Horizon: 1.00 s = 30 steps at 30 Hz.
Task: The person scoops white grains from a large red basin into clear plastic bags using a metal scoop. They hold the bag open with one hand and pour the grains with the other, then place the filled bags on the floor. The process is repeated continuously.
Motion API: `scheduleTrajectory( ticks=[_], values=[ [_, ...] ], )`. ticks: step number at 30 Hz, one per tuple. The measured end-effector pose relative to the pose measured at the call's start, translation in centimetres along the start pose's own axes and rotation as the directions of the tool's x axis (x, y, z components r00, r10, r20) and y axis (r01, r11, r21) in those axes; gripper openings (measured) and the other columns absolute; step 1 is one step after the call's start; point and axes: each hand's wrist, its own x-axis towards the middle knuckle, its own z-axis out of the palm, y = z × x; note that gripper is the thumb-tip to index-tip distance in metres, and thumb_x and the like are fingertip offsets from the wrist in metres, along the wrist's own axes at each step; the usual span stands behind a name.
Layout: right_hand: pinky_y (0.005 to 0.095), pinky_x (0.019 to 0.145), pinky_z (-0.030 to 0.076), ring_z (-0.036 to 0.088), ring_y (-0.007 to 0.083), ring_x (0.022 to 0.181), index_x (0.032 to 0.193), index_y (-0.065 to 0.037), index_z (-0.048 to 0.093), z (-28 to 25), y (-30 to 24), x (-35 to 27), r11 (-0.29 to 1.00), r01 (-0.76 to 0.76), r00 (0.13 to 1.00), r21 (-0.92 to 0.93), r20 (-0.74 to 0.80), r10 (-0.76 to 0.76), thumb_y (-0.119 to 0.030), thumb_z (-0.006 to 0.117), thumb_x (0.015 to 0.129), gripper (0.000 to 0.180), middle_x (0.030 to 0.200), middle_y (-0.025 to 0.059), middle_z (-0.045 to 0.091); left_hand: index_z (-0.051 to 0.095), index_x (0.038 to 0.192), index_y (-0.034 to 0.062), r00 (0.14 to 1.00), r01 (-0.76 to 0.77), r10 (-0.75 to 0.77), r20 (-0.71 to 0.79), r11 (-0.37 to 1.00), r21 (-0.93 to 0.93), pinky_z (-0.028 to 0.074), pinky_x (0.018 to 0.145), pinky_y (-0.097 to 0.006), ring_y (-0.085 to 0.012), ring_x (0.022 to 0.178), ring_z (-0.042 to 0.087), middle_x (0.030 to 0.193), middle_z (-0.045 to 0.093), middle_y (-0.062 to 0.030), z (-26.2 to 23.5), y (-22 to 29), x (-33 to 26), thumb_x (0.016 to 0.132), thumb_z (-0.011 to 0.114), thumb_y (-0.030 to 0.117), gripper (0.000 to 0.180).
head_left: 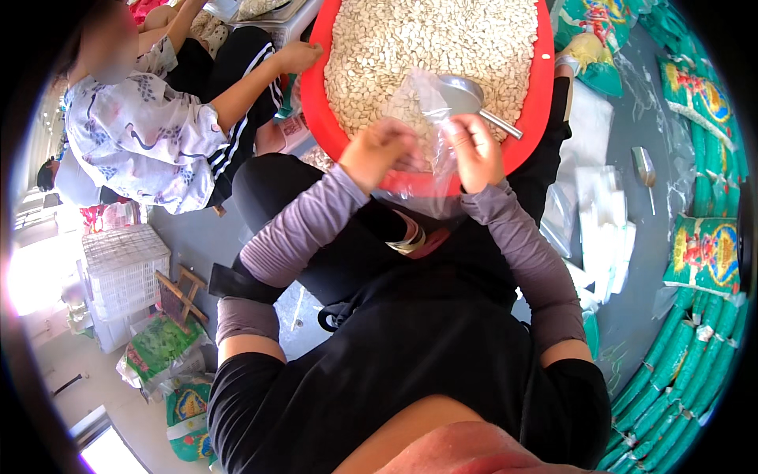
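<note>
A clear plastic bag [430, 99] hangs over the near part of a red tub [320, 103] filled with pale, flat seeds [434, 39]. My right hand [476, 152] pinches the bag's right side between thumb and fingers. At the bag's left side is my left hand [383, 154]; motion smears its fingers, so their grip on the film does not show clearly. Just beyond my right hand, a metal scoop [466, 93] lies on the seeds, its handle pointing toward the tub's right rim.
To the left sits another person [146, 146], one hand [300, 57] near the tub's rim. On the right floor lie stacks of clear bags [604, 229], a second scoop [645, 167] and green printed sacks [703, 253]. White crates [122, 265] and a wooden stool [183, 294] stand at left.
</note>
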Motion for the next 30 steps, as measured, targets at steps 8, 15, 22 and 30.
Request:
scheduleTrajectory(
  ticks=[8,15,22,30],
  values=[
    [0.0365,0.068,0.047,0.059,0.0236,0.075,0.096,0.0,0.057,-7.5,9.9,7.9,0.568,0.054,0.999,-0.822,0.042,-0.035,-0.047,0.049,0.086,0.049,0.077,0.0135,0.061,0.057,0.087,0.0045,0.896,-0.149,0.167,-0.412,0.986,0.077,0.037,0.044,-0.02,-0.0068,0.05,0.046,0.065,0.051,0.0011,-10.7,0.6,5.4,0.09,0.051,0.018,0.015],
    [0.0413,0.076,0.045,0.06,0.0334,0.088,0.088,0.002,0.064,-11.2,10.6,12.6,0.158,-0.206,0.756,-0.966,-0.055,0.652,-0.062,0.033,0.085,0.071,0.092,0.0223,0.062,0.05,0.102,0.0008,0.96,-0.099,0.15,-0.235,0.972,0.213,0.043,0.046,-0.024,-0.0109,0.056,0.055,0.072,0.053,-0.0044,-9.3,1.8,5.8,0.088,0.052,0.011,0.018],
    [0.0422,0.078,0.045,0.06,0.0342,0.091,0.09,-0.003,0.066,-13.6,-0.4,14.7,-0.309,-0.151,0.832,-0.939,-0.289,0.474,-0.056,0.031,0.088,0.063,0.092,0.0182,0.064,0.031,0.112,0.007,0.895,-0.369,0.425,-0.139,0.877,0.307,0.042,0.045,-0.021,-0.0084,0.053,0.052,0.102,0.053,-0.0136,-7.8,2.4,3.6,0.086,0.046,-0.006,0.033],
    [0.0399,0.092,0.038,0.052,0.0346,0.108,0.111,0.0,0.059,-9.3,18.5,22.2,0.114,-0.424,0.812,-0.898,-0.321,0.487,-0.063,0.024,0.085,0.077,0.116,0.0215,0.055,0.058,0.094,0.0038,0.79,-0.442,0.597,0.143,0.392,0.806,0.047,0.081,-0.033,-0.0306,0.097,0.057,0.111,0.056,-0.0184,-10.2,0.1,6.5,0.08,0.042,-0.008,0.025]
  ],
)
